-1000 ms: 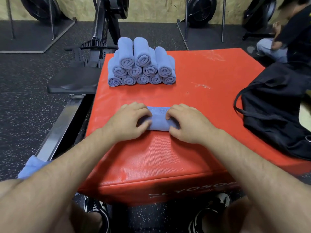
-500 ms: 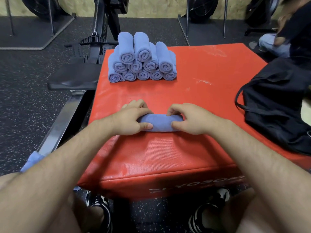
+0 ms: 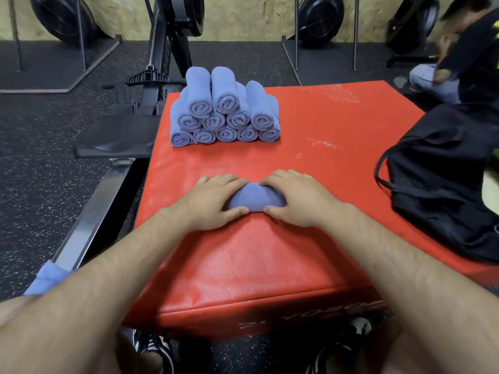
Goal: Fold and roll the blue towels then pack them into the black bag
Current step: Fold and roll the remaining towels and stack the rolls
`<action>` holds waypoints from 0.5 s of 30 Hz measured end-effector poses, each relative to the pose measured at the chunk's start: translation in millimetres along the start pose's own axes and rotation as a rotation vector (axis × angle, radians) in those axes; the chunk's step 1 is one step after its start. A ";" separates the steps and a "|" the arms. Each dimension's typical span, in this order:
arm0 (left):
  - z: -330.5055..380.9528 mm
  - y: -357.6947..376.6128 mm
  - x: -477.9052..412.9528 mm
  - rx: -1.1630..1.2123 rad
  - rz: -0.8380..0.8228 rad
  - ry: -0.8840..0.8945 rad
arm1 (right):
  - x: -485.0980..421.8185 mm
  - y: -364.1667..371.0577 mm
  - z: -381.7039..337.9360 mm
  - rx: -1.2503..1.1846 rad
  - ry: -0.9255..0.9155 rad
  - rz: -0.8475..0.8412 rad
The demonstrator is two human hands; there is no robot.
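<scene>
A rolled blue towel [image 3: 255,198] lies crosswise in the middle of the red padded box [image 3: 310,157]. My left hand [image 3: 213,201] grips its left end and my right hand [image 3: 297,198] grips its right end, fingers over the far side, thumbs at the near side. Only the towel's middle shows between them. A stack of several rolled blue towels [image 3: 224,112] stands at the box's far left. The black bag [image 3: 442,182] lies on the box's right edge, its strap hanging to the left.
More blue cloth [image 3: 46,276] rests by my left leg. A rowing machine [image 3: 151,98] stands left of the box. Another person [image 3: 464,58] crouches at the far right. My shoes [image 3: 154,352] are under the box's near edge.
Both hands have rolled the towel away from me and drawn closer together, so the roll looks thicker and less of it shows between them.
</scene>
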State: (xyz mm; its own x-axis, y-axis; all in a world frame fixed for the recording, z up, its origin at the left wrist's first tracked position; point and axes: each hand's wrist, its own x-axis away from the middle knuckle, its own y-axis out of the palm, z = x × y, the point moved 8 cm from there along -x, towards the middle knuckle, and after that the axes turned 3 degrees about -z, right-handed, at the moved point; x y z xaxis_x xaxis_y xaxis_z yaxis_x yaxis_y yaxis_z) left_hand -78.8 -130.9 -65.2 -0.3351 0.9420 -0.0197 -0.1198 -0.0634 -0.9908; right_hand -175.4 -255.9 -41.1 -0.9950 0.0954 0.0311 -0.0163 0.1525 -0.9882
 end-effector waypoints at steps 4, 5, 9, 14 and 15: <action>-10.3 5.7 -6.1 0.048 -0.021 -0.043 | -9.4 10.7 5.2 -0.099 -0.002 -0.019; -11.2 5.2 -6.7 0.048 -0.024 -0.043 | -11.0 11.7 6.6 -0.115 -0.002 -0.017; -15.0 -9.5 -5.3 0.234 -0.005 -0.086 | -12.5 5.6 11.9 -0.245 -0.008 0.006; -20.1 -76.3 9.0 0.763 0.249 -0.136 | -4.0 -50.3 25.5 -0.703 0.052 0.310; -22.0 -85.6 12.6 0.846 0.267 -0.156 | -1.5 -59.6 27.1 -0.815 0.071 0.348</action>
State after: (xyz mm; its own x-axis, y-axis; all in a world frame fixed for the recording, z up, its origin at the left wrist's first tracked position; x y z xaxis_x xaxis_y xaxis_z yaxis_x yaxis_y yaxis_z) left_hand -52.3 -106.3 16.4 -0.5664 0.8093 -0.1558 -0.6470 -0.5537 -0.5242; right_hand -175.6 -291.8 13.7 -0.9216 0.3235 -0.2145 0.3881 0.7539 -0.5301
